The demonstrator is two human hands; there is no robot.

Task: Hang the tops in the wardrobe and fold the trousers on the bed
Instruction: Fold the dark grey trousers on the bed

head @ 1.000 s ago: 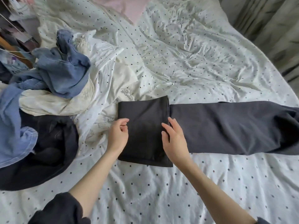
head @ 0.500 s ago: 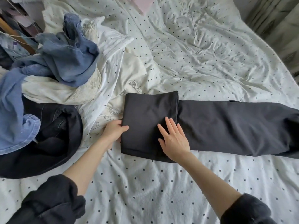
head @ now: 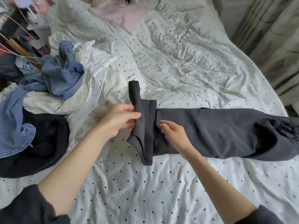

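Note:
Dark grey trousers (head: 218,131) lie stretched across the dotted bed sheet (head: 137,183), their folded leg end raised on its edge at the left. My left hand (head: 119,120) grips that raised fold, thumb on the near face, fingers behind it. My right hand (head: 174,135) lies just right of the fold on the flat part of the trousers, fingers loosely bent and touching the cloth.
A heap of clothes sits at the left: blue denim (head: 61,78), cream and white tops (head: 97,75) and a dark garment (head: 37,147). A pink cloth (head: 126,15) lies at the bed's far end. Curtains (head: 275,38) hang on the right.
My left hand has taken hold of the folded leg end and lifted it upright off the bed. My right hand has slid off the fold to its right side.

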